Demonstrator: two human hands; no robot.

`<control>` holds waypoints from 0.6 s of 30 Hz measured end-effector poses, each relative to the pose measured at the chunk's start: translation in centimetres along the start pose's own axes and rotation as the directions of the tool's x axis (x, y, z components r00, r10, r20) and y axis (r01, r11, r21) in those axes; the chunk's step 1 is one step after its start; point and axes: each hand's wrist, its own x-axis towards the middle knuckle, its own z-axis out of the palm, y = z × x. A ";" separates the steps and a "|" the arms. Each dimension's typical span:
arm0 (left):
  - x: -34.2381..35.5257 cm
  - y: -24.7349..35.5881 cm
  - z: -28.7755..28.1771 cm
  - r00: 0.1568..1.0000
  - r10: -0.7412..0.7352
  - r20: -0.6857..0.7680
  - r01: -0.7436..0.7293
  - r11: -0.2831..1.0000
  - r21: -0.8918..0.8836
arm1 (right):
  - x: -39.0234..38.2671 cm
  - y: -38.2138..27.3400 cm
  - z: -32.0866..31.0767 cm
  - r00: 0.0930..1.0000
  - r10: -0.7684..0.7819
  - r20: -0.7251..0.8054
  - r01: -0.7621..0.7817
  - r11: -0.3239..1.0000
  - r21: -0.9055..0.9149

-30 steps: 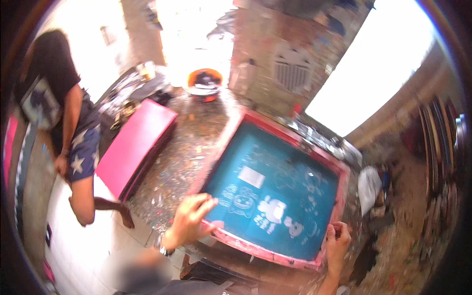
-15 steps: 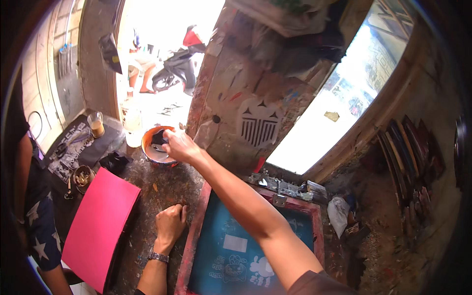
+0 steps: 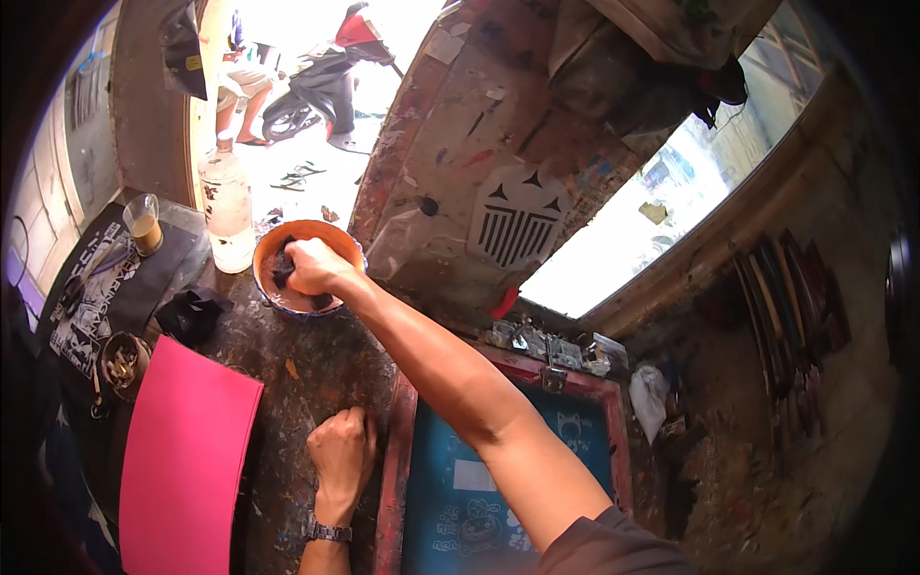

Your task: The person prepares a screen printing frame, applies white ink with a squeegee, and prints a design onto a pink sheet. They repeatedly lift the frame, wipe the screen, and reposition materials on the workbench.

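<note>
Orange on its inner wall, a round bucket (image 3: 331, 237) stands on the paint-stained worktable (image 3: 297, 372), near the bright doorway (image 3: 321, 182). The right hand (image 3: 314, 268) reaches inside the rim, its fingers bunched around a dark cloth (image 3: 282, 268). The right forearm (image 3: 422, 355) passes obliquely above a screen-printing frame (image 3: 395, 470), whose red-painted border encloses teal mesh (image 3: 434, 460) bearing pale cartoon figures; a metal hinge clamp (image 3: 554, 377) sits at the far edge. Between this frame and the bright pink sheets (image 3: 187, 460), the left hand (image 3: 342, 448) rests on the worktable, its fingers curled into a fist; whether they enclose anything cannot be told. A metal-banded wristwatch (image 3: 331, 531) circles that wrist. Just left of the bucket stands a stained plastic bottle (image 3: 228, 213); farther left, a clear cup (image 3: 146, 228) contains brown liquid. Outside, a motorcycle (image 3: 314, 96) stands near a seated person (image 3: 246, 84).
</note>
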 end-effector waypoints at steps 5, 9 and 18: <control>0.1 0.0 -0.1 1.000 -0.016 -0.013 0.016 1.000 0.001 | -1.1 -1.0 -1.8 1.000 -0.019 -0.014 0.020 0.998 0.055; 0.2 -0.4 -0.2 0.999 -0.028 -0.021 0.028 1.000 0.000 | -3.4 -4.5 -3.8 0.928 -0.004 0.373 0.157 0.911 -0.381; 0.1 0.3 -0.2 1.000 -0.027 0.012 0.027 0.999 -0.037 | -0.8 0.3 0.3 0.988 -0.029 0.154 0.046 0.993 -0.107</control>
